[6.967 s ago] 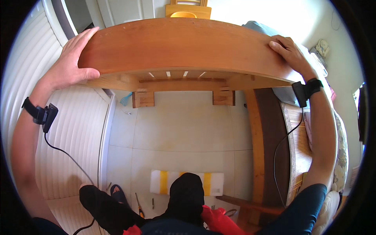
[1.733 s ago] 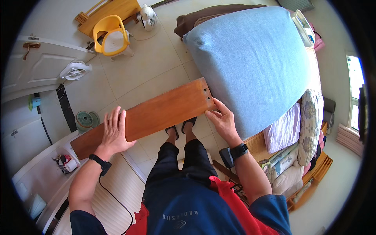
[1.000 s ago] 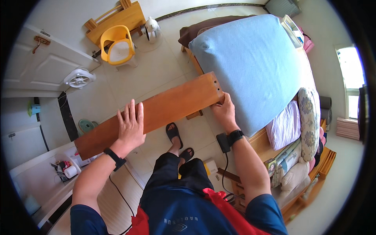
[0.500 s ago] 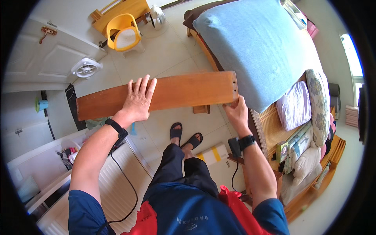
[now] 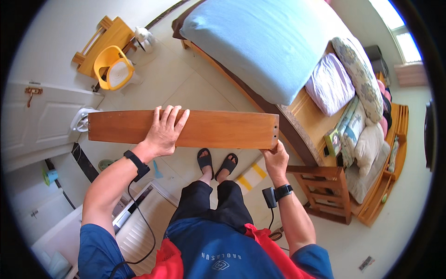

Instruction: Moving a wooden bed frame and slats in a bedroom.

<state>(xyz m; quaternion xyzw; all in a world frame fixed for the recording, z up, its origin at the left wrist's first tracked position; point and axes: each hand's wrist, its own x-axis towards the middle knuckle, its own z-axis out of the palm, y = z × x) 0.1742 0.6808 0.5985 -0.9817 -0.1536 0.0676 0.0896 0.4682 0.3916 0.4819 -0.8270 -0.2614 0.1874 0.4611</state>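
A long reddish-brown wooden board [image 5: 227,129] spans the view in front of me, nearly level from left to right. Small dark holes show at its right end. My left hand [image 5: 163,132] lies across its upper face left of the middle, fingers spread toward the far edge; the thumb is hidden, seemingly beneath. At the near right corner, my right hand [image 5: 276,160] pinches the board's edge between thumb and fingers. Both wrists wear dark bands with cables.
A bed with a blue cover [image 5: 251,46] stands far right, near a slatted wooden piece [image 5: 325,195]. A yellow chair [image 5: 114,69] and a white fan [image 5: 145,39] are far left. By my sandalled feet lies a white package with yellow tape [image 5: 251,174].
The board has gone from slanting up at the right to nearly level, nearer my body. Both hands keep their places on it. The view has turned, and more of the slatted piece shows.
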